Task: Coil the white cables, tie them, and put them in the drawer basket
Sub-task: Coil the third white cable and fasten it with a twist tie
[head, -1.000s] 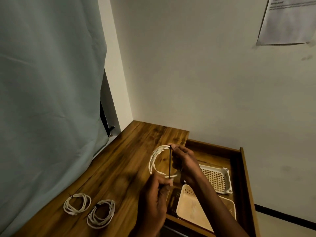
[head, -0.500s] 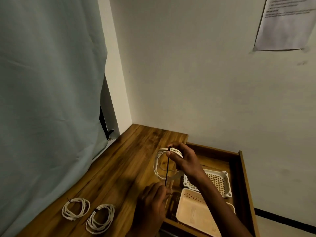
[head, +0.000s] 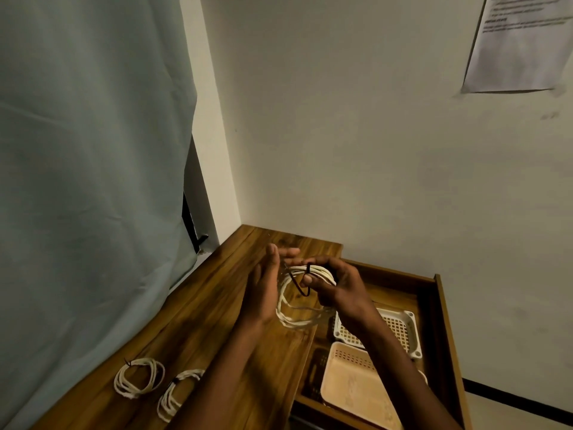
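Observation:
A white coiled cable hangs in the air above the desk's right edge. My right hand grips the top of the coil, where a black tie loops round the strands. Beside the coil on the left, my left hand is held up with straight fingers, its palm facing the cable. Two tied white coils lie on the desk at the lower left, one further left and the other partly behind my left forearm. A white perforated basket and a beige basket sit in the open drawer.
The wooden desk meets a pale curtain on the left and a white wall behind. A paper sheet hangs on the wall at the upper right. The drawer stands open to the right of the desk.
My left hand has let go of the tie's lower end and risen beside the coil with fingers straight. The tie, straight before, now curls round the coil's top in my right hand.

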